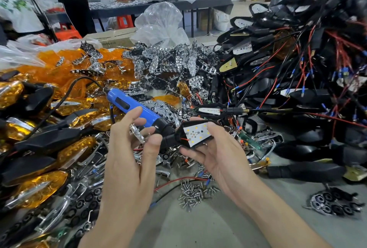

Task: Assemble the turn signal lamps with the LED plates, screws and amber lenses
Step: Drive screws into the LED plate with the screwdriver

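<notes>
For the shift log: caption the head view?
Right hand grips lamp housing, LED board exposed; left hand pinches chrome plate by blue screwdriver.

Left grip (131, 148) holds a blue screwdriver (129, 105) and chrome piece (137, 133); right grip (220, 154) holds a lamp housing (179, 131).

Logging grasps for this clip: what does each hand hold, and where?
Left hand pinches a chrome reflector near one end; right hand grips the black lamp housing around its wide end.

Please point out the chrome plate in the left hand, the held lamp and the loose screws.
chrome plate (137, 133): head view, its middle.
lamp (198, 133): head view, white board.
loose screws (195, 195): head view, heap's middle.
</notes>
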### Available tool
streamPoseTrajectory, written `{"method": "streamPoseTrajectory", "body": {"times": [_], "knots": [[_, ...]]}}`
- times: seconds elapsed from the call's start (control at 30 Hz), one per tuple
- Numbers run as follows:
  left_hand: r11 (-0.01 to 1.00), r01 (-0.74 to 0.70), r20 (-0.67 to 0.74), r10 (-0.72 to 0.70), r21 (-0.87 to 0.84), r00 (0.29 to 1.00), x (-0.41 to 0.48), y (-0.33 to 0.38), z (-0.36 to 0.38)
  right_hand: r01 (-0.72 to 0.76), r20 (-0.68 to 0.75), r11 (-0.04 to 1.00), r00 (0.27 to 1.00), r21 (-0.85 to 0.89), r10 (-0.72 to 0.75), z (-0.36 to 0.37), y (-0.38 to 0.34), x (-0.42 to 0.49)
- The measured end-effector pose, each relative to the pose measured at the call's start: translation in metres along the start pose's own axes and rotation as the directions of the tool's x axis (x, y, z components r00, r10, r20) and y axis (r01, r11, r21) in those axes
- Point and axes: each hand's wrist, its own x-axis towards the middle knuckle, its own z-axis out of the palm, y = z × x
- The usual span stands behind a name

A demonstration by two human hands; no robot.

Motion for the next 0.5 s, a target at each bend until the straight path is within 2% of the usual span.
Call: {"method": "streamPoseTrajectory", "body": {"times": [0.3,0.5], "knots": [[0.996,-0.001,0.12,-0.01,0.092,0.993,-0.0036,-0.0045,0.0019,0.018,-0.038,1.0,0.999,0.018,-0.017,0.0028,-0.0019,0.0002],[0.975,-0.052,0.159,0.017,0.217,0.987,-0.0039,-0.0011,0.0027,0.019,-0.007,0.999,1.0,-0.042,-0.019,-0.001,0.0027,0.001]]}}
